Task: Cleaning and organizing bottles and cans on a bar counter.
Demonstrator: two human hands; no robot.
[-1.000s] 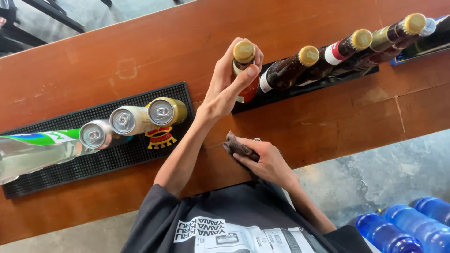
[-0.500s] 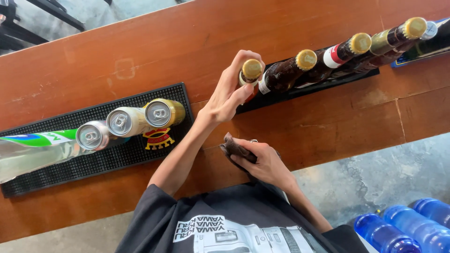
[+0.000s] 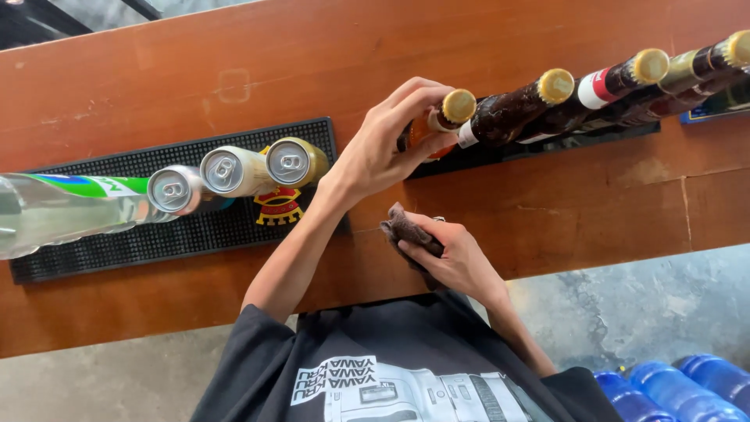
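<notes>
My left hand is closed around the neck of a brown glass bottle with a gold cap. The bottle stands at the left end of a row of similar gold-capped bottles on a black bar mat. My right hand rests on the wooden counter near its front edge, gripping a crumpled dark brown cloth. The two hands are a short distance apart, the cloth just below the held bottle.
A second black ribbed mat to the left carries three drink cans and a clear bottle with a green and blue label. Blue water bottles lie on the concrete floor at the lower right.
My left hand has brought the brown bottle down and to the right, into the left end of the bottle row. My right hand with the cloth has stayed in place.
</notes>
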